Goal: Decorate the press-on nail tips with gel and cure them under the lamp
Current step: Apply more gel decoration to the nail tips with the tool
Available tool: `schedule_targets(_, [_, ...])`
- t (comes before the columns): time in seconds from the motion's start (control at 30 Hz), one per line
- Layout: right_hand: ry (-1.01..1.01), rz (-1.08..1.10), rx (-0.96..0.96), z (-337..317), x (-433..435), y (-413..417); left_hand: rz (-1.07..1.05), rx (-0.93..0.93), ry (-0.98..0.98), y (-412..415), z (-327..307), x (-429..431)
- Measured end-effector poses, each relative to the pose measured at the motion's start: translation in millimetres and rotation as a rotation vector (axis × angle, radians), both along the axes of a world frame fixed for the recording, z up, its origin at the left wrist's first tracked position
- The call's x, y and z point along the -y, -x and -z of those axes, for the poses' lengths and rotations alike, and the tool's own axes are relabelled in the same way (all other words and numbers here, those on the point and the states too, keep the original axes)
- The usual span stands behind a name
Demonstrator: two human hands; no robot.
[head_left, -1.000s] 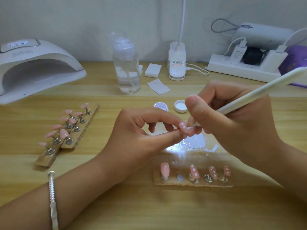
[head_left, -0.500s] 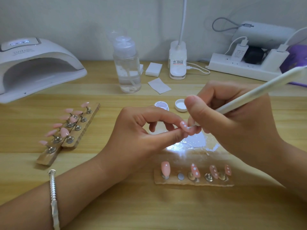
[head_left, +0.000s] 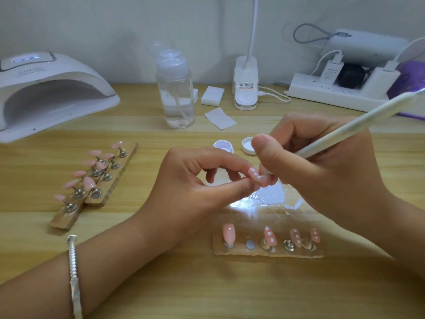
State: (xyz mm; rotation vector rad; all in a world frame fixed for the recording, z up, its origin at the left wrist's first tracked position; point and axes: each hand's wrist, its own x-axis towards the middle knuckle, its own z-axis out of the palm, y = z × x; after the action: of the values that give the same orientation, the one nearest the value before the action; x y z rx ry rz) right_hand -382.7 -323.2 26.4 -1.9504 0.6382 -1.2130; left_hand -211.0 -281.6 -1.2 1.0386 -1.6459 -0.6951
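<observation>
My left hand (head_left: pixel 195 183) pinches a pink nail tip (head_left: pixel 253 174) with white dots between thumb and forefinger, above the table's middle. My right hand (head_left: pixel 317 166) grips a white dotting pen (head_left: pixel 358 126), its tip touching that nail. Below them a wooden holder strip (head_left: pixel 268 250) carries one plain pink tip, three dotted tips and one bare magnet. An open gel pot (head_left: pixel 222 145) and its white lid (head_left: pixel 248 145) sit just behind my hands. The white curing lamp (head_left: pixel 53 93) stands at the far left.
Two more wooden strips (head_left: pixel 110 180) with several plain pink tips lie at the left. A clear pump bottle (head_left: pixel 176 97), white wipes (head_left: pixel 212 95), a desk lamp base (head_left: pixel 245 88) and a power strip (head_left: pixel 333 93) line the back. A shiny plastic sheet (head_left: pixel 271 199) lies under my hands.
</observation>
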Motion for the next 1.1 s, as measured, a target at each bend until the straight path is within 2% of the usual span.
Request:
schedule_targets(0.23, [-0.031, 0.004, 0.064, -4, 2, 0, 0.007, 0.003, -0.013, -1, 0, 0])
schedule_targets(0.6, [0.053, 0.085, 0.182, -24, 7, 6, -0.015, -0.028, -0.032, 0, -3, -4])
schedule_targets(0.9, [0.108, 0.186, 0.097, -34, 0, 26, -0.06, -0.052, -0.064, 1, -22, -29])
schedule_targets(1.1, [-0.073, 0.238, 0.117, 2, -12, 53, -0.082, -0.038, -0.191, 5, -21, -56])
